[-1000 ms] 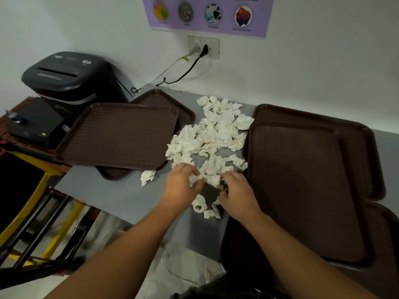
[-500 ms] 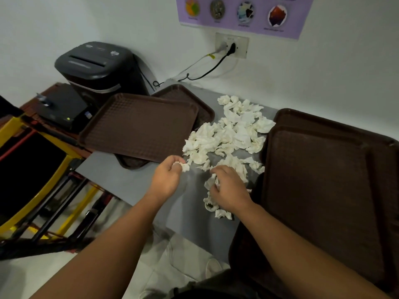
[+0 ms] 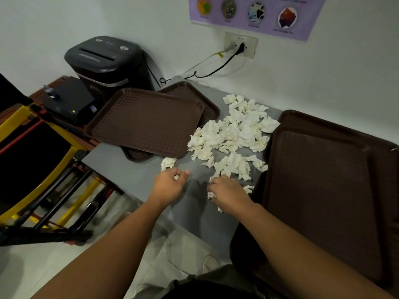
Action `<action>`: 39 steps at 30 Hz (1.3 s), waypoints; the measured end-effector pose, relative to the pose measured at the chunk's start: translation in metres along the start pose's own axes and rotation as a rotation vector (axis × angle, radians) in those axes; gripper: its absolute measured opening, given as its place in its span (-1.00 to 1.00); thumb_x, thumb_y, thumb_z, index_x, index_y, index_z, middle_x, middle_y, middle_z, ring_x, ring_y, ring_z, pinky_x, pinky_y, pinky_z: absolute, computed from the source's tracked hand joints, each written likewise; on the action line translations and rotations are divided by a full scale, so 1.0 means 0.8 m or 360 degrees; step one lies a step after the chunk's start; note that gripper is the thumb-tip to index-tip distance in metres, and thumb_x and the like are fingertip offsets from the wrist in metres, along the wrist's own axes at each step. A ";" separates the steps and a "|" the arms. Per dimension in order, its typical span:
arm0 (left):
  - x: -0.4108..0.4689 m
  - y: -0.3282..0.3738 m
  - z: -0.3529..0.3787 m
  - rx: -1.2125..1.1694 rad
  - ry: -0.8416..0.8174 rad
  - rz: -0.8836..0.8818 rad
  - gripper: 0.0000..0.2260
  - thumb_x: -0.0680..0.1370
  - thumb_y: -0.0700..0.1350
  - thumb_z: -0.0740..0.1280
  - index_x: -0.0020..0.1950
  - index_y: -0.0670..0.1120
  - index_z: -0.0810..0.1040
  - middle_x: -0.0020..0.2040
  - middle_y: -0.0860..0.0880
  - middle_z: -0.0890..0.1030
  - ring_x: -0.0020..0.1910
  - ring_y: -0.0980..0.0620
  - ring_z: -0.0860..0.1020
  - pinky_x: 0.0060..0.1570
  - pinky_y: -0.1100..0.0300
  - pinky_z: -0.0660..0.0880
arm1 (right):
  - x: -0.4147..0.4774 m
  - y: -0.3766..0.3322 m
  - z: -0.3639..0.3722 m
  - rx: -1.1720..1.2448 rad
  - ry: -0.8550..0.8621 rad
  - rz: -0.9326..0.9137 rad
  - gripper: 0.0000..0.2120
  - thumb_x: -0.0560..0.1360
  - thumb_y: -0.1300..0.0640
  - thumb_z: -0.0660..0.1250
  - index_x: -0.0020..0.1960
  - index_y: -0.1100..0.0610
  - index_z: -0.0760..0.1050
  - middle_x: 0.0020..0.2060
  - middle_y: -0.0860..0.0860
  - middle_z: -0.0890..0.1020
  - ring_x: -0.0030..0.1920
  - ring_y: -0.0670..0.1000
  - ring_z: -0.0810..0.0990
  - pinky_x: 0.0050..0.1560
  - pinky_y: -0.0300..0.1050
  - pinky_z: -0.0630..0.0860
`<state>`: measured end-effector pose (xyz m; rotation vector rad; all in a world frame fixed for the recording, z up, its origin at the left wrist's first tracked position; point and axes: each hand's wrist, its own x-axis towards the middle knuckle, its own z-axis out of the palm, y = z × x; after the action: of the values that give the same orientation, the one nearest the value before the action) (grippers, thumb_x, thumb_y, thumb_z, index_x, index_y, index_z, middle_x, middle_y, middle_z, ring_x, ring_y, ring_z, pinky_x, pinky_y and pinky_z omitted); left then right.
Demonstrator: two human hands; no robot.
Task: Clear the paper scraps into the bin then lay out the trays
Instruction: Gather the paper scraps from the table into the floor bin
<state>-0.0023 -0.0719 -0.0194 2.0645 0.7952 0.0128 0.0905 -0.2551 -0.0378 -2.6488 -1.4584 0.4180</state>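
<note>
A heap of crumpled white paper scraps (image 3: 234, 134) lies on the grey table (image 3: 121, 165) between two stacks of brown trays. My left hand (image 3: 169, 185) is curled around a small white scrap, just below a loose scrap (image 3: 168, 162). Over the near end of the heap, my right hand (image 3: 228, 194) grips several scraps, with more poking out beneath it. One tray stack (image 3: 144, 121) sits at the left, overlapping another tray behind it. The other tray stack (image 3: 323, 190) fills the right side.
A black paper shredder bin (image 3: 108, 63) stands at the back left beside a black device (image 3: 67, 102). Cables run to a wall socket (image 3: 240, 45). A yellow-framed chair (image 3: 32, 160) stands left of the table. The table's near edge falls off to the floor.
My left hand has moved left and away from the heap with a scrap in it. My right hand stays on the near scraps. The view has shifted left.
</note>
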 end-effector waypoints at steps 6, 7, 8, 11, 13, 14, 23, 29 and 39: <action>-0.008 0.001 -0.011 -0.0049 0.0060 0.0031 -0.69 0.58 0.16 0.30 -0.18 -0.06 0.56 -0.28 -0.12 0.63 -0.27 -0.12 0.60 -0.13 -0.06 0.58 | 0.008 -0.005 -0.003 0.0347 0.0296 0.0060 -0.83 0.54 -0.01 0.29 0.04 0.04 0.58 0.00 -0.08 0.59 0.05 0.03 0.44 0.05 -0.02 0.42; -0.008 0.001 -0.014 -0.0064 0.0085 0.0034 -0.69 0.59 0.16 0.30 -0.19 -0.05 0.55 -0.29 -0.11 0.64 -0.30 -0.10 0.60 -0.12 -0.05 0.58 | 0.008 -0.008 -0.008 0.0526 0.0421 0.0090 -0.86 0.55 0.01 0.29 0.03 0.04 0.57 -0.02 -0.09 0.59 0.03 0.00 0.45 0.04 -0.05 0.43; -0.009 0.001 -0.018 -0.0077 0.0096 0.0027 -0.69 0.59 0.15 0.30 -0.19 -0.05 0.55 -0.31 -0.09 0.64 -0.33 -0.07 0.60 -0.13 -0.02 0.58 | 0.009 -0.012 -0.014 0.0720 0.0519 0.0125 -0.87 0.56 0.04 0.29 0.04 0.04 0.56 -0.04 -0.09 0.59 0.01 -0.02 0.46 0.02 -0.10 0.43; -0.013 0.006 -0.026 -0.0282 0.0049 0.0009 -0.80 0.62 -0.01 0.33 -0.04 -0.13 0.57 -0.20 -0.16 0.66 -0.44 0.04 0.58 -0.22 0.03 0.62 | 0.011 -0.026 -0.037 0.1240 0.0551 0.0291 -0.88 0.62 0.08 0.19 0.10 0.00 0.49 -0.13 -0.06 0.60 -0.17 -0.16 0.52 -0.15 -0.36 0.39; -0.015 0.009 -0.033 -0.0453 0.0096 0.0006 -0.86 0.60 -0.10 0.36 0.03 -0.17 0.56 -0.15 -0.21 0.65 -0.47 0.04 0.55 -0.33 0.05 0.62 | 0.019 -0.034 -0.049 0.1400 0.0505 0.0313 -0.83 0.64 0.09 0.13 0.12 -0.02 0.48 -0.17 -0.05 0.61 -0.24 -0.18 0.53 -0.23 -0.41 0.38; -0.016 0.007 -0.036 -0.0449 0.0152 0.0014 -0.85 0.59 -0.08 0.38 -0.01 -0.17 0.56 -0.21 -0.19 0.64 -0.49 0.04 0.52 -0.40 0.08 0.59 | 0.024 -0.038 -0.053 0.1487 0.0485 0.0326 -0.81 0.64 0.10 0.11 0.12 -0.03 0.49 -0.18 -0.03 0.60 -0.24 -0.14 0.56 -0.24 -0.38 0.41; -0.037 -0.030 -0.088 -0.0294 0.0564 -0.0052 -0.36 0.59 0.29 0.18 -0.33 -0.28 0.37 -0.45 -0.10 0.35 -0.46 0.02 0.34 -0.39 0.11 0.32 | 0.083 -0.114 -0.054 0.1899 0.0440 0.0464 -0.56 0.52 -0.21 0.26 -0.34 0.11 0.45 -0.44 0.02 0.50 -0.41 -0.03 0.44 -0.35 -0.06 0.44; -0.072 -0.116 -0.129 -0.0378 0.0691 -0.0354 -0.39 0.60 0.30 0.13 -0.36 -0.21 0.37 -0.42 -0.08 0.37 -0.44 0.00 0.36 -0.35 0.10 0.30 | 0.115 -0.214 -0.014 0.1650 0.0235 0.0241 -0.52 0.58 -0.13 0.25 -0.39 0.16 0.35 -0.51 0.04 0.39 -0.48 -0.06 0.33 -0.40 -0.12 0.28; -0.072 -0.338 -0.157 -0.0238 0.0649 -0.0720 -0.51 0.68 0.14 0.04 -0.08 -0.09 0.67 -0.11 -0.11 0.65 -0.11 -0.11 0.59 -0.04 0.02 0.53 | 0.189 -0.362 0.179 0.1348 -0.0245 0.0221 -0.56 0.64 -0.03 0.15 -0.42 0.00 0.27 -0.47 -0.10 0.38 -0.34 -0.01 0.42 -0.28 -0.14 0.28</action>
<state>-0.2286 0.0967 -0.1309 1.7210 1.4530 0.2408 -0.1089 0.0208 -0.1443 -2.0439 -0.8325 1.0029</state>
